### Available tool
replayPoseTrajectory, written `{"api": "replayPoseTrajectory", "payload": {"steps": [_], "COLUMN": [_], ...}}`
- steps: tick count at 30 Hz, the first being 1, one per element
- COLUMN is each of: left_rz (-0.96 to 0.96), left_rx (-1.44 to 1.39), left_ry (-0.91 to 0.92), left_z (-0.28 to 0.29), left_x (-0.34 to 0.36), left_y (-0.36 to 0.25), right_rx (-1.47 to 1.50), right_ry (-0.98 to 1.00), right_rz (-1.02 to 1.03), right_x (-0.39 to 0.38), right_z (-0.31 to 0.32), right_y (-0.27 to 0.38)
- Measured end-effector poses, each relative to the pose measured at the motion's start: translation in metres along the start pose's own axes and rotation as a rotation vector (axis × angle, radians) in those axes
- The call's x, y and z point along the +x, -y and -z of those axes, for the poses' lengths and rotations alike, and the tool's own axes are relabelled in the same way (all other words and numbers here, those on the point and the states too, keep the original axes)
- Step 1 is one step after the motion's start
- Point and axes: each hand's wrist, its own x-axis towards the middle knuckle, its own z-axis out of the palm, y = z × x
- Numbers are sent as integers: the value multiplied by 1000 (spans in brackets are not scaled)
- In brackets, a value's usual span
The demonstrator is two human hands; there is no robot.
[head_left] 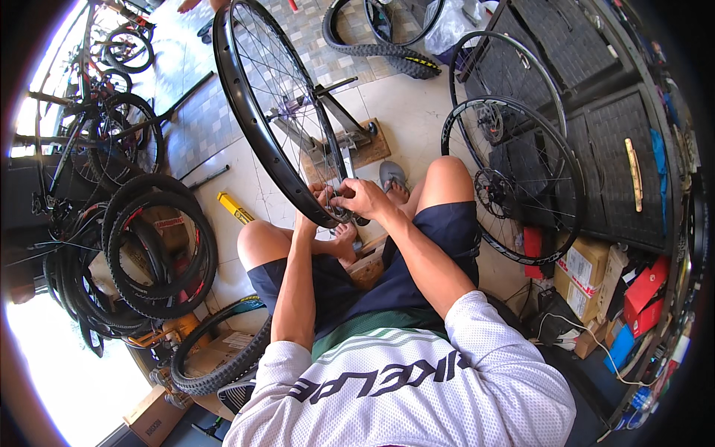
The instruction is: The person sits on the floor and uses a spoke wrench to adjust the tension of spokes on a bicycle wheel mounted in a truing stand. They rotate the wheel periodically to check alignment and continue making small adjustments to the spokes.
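Observation:
A black bicycle wheel [255, 127] stands upright in a metal truing stand [341, 108] on a wooden base [375, 151] between my legs. My left hand [320, 200] is curled at the lower part of the wheel, partly hidden behind my right hand. My right hand [356, 200] has thumb and fingers closed at the spokes near the bottom of the rim, by a small metal part I cannot make out. What exactly either hand holds is too small or hidden to tell.
Bicycles [119, 134] and piled tyres [153, 249] crowd my left. Two spare wheels [510, 253] lean on dark cabinets [599, 171] at my right, above boxes [581, 276]. More tyres [395, 59] lie ahead; a yellow tool [231, 205] lies beside my left knee.

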Motion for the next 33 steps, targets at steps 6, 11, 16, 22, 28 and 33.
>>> {"api": "replayPoseTrajectory", "payload": {"steps": [6,11,16,22,28,33], "left_rz": [24,-14,-4,-18,-28,19], "left_rx": [12,193,47,-5,72,-48], "left_ry": [-95,-82,6,23,-60,-40], "left_z": [3,8,3,2,10,-5], "left_x": [3,5,1,2,11,1], "left_y": [3,3,-2,-1,13,0], "right_rx": [-21,24,161,405,192,12], "right_ry": [-3,-20,-83,-44,-41,-1], "right_rz": [17,0,-59,-31,11,-7], "right_x": [-4,0,4,6,1,-4], "right_z": [-1,-6,-9,-17,-14,-2], "right_y": [9,-4,-13,-20,-8,2]}}
